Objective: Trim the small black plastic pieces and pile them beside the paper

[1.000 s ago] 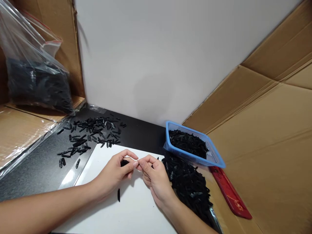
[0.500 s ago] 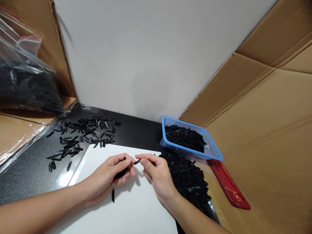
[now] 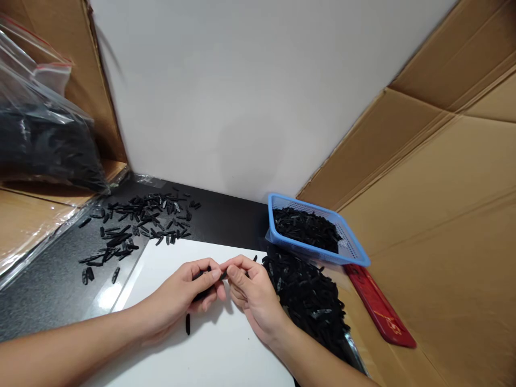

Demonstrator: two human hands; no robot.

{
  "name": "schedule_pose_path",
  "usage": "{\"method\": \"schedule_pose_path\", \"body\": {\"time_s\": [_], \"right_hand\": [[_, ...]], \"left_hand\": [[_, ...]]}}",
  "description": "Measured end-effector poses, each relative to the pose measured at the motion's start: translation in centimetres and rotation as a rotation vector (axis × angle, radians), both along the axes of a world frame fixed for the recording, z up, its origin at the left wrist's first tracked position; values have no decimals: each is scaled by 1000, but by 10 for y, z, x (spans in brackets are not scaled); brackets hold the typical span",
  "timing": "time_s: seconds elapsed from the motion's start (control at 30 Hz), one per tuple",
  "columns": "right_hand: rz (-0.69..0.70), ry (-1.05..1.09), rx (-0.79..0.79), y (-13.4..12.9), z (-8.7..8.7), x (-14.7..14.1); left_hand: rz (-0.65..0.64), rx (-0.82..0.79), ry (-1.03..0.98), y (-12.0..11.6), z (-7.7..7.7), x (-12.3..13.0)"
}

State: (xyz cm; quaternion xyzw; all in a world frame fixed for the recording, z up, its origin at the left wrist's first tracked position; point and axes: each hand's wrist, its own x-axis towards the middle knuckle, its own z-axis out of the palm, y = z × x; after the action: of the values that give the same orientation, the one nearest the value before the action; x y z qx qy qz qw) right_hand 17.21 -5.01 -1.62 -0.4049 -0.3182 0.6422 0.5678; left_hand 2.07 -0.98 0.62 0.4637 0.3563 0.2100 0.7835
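Observation:
My left hand [image 3: 197, 287] is closed round several small, long black pieces [image 3: 202, 293], partly hidden by its fingers. Thumb and fingertips of my right hand [image 3: 248, 287] pinch one more slim black piece [image 3: 223, 275]. The fingertips of both hands meet at this piece, above the white board [image 3: 226, 344]. A single black piece [image 3: 187, 324] lies on the board below my left hand. Just right of my right hand is a large heap of the same black pieces [image 3: 312, 301]. Their exact kind is too small to tell.
Scattered black pieces [image 3: 153, 207] lie on the dark tabletop [image 3: 229, 217] at left. A blue basket [image 3: 358, 244] holding more stands beyond the heap, near a red flat object [image 3: 381, 306]. A clear bag [image 3: 44, 140] of black contents sits far left. Cardboard walls [image 3: 447, 177] flank the table.
My hands have come together, their fingertips now meeting at the pinched piece, which is more covered than before. The surrounding things stay in place; the view shifts slightly.

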Motion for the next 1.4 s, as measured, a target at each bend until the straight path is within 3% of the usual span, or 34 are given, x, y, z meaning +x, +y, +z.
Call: {"method": "schedule_pose_path", "body": {"time_s": [0.2,0.53,0.77,1.03,1.4], "right_hand": [[-46,108,-55,5,1,8],[49,-199,-25,4,0,0],[-91,-86,-64,5,4,6],[-83,-56,-56,4,3,7],[-29,-7,-73,4,7,8]], "left_hand": [[80,-115,-54,1,0,-5],[-20,-55,-60,-2,-2,-3],[-19,-115,-60,0,5,-6],[-50,-34,-91,0,-2,-5],[-65,42,-11,1,-1,-3]]}}
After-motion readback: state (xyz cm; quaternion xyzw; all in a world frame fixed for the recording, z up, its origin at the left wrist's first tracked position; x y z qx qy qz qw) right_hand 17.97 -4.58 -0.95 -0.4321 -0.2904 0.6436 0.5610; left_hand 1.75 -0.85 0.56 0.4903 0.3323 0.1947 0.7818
